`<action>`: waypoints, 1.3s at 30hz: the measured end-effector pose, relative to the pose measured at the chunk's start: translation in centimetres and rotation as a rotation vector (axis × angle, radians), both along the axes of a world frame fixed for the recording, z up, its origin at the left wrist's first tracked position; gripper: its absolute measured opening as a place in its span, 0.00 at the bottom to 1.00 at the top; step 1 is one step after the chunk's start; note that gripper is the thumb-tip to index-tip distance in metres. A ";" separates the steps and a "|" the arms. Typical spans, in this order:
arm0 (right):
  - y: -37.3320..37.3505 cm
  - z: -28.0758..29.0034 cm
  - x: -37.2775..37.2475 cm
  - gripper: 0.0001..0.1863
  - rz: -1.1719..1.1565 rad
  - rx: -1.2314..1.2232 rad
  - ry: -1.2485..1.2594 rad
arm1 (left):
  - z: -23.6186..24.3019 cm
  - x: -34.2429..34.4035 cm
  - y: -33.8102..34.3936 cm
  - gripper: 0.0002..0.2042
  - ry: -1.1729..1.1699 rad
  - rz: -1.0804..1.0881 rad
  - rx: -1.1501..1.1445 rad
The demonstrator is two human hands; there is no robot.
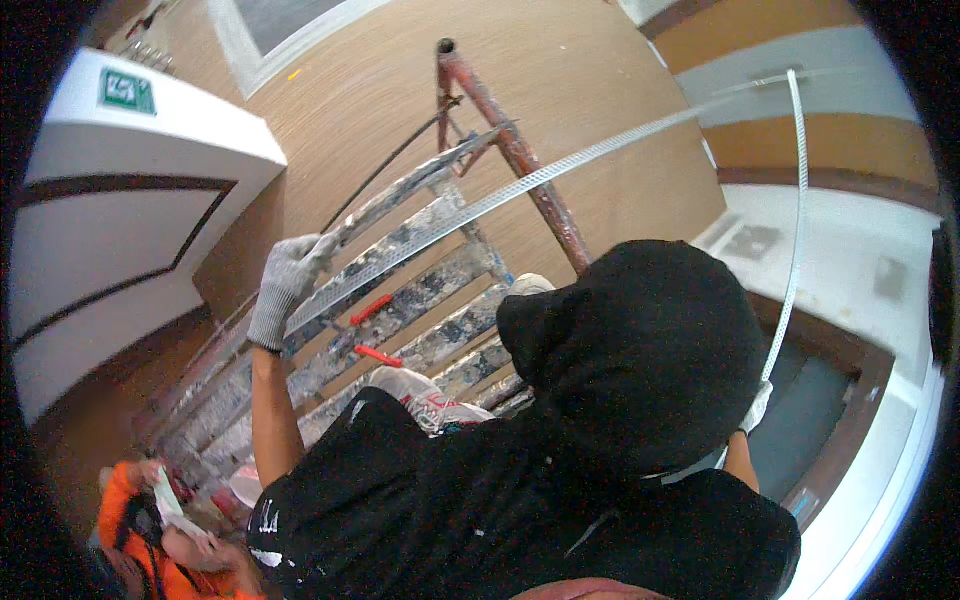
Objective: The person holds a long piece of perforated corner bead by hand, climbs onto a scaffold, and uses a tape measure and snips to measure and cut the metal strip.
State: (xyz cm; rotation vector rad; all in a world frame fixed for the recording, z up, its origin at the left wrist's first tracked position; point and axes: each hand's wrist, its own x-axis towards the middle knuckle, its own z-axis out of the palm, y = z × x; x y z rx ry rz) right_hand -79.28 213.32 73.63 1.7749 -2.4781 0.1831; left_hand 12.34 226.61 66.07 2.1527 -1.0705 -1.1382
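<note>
Neither my left hand nor my right hand shows in the picture. A co-worker in a black cap (640,350) and black shirt (480,510) fills the middle, seen from behind and above. The co-worker's gloved left hand (290,275) is raised beside a long white perforated strip (560,170), fingers bent; whether it grips the strip I cannot tell. At the right, the co-worker's other gloved hand (760,405), partly hidden by the cap, is at the lower end of a bowed white strip (799,200). Whether the two strips join is unclear.
Below stands a paint-spattered slatted scaffold platform (430,320) with a red pipe frame (530,170). Two red-handled items (372,309) lie on the slats near a white bucket (400,385). A person in orange (150,540) holds a pale sheet lower left. A green sign (127,91) hangs upper left.
</note>
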 end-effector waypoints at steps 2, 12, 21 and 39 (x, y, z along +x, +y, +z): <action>1.3 -0.7 -1.6 0.16 -0.012 0.043 0.109 | 0.1 -0.2 -0.2 0.24 0.032 0.018 0.008; -13.8 -16.0 2.0 0.19 0.336 0.530 0.307 | 1.1 -0.2 -0.9 0.23 0.030 0.012 0.036; -28.0 -27.0 20.6 0.16 1.071 0.686 0.569 | 1.9 -0.6 -1.1 0.22 -0.025 0.076 0.164; -25.6 -29.4 38.3 0.34 1.337 0.661 0.264 | 2.2 -0.2 -1.7 0.22 -0.060 0.068 0.196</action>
